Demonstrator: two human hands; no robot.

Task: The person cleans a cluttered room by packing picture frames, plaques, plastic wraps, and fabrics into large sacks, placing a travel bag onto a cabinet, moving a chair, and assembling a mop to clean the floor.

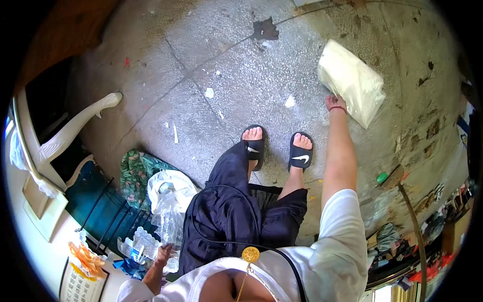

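Observation:
My right hand, with a red band at the wrist, is stretched out over the floor and closed on the near edge of a cream-coloured flat pack in clear, shiny plastic. The pack is tilted, and what is inside cannot be made out. Low on the left, my left hand has its fingers curled at the lower end of a clear plastic bag. Above that lies a white plastic bag, partly open. Lacy white plastic packaging is beside the left hand.
A green leaf-patterned cloth hangs by a dark rack on the left. A curved white furniture leg juts onto the concrete floor. Paper scraps lie around. At right are a green object, a long stick and piled clutter.

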